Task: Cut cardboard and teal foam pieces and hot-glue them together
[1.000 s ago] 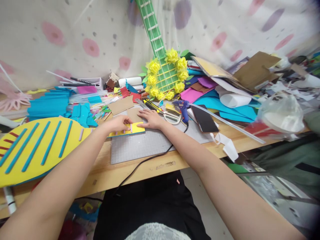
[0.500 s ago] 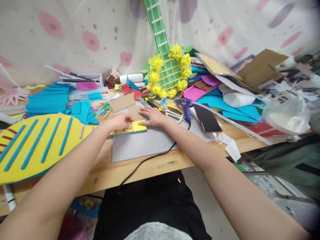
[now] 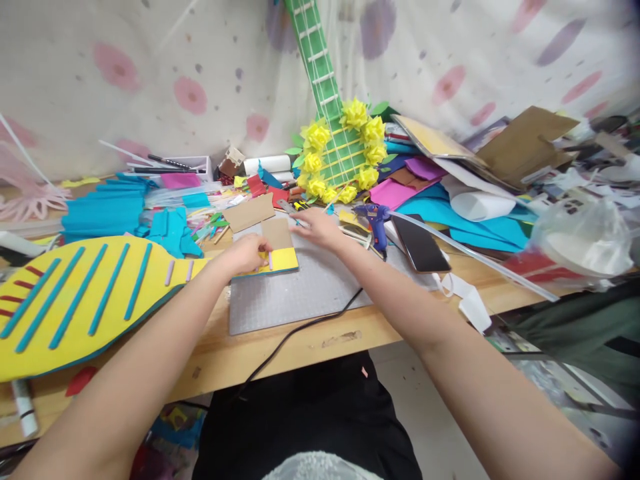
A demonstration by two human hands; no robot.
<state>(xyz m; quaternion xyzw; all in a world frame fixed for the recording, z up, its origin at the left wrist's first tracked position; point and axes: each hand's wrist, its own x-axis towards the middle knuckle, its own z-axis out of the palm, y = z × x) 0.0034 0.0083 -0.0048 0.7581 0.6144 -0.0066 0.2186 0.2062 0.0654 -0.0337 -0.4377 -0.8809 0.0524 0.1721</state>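
The wooden table carries a grey mat. A yellow cutout lies at left, its narrow end over the mat. The left hand touches that end beside a lilac strip, fingertips close together; grip indeterminable. Farther, the right hand is half-spread near cardboard; contents indeterminable. Behind leans a green guitar model.

A head-worn camera looks forward and down over the nearby table.
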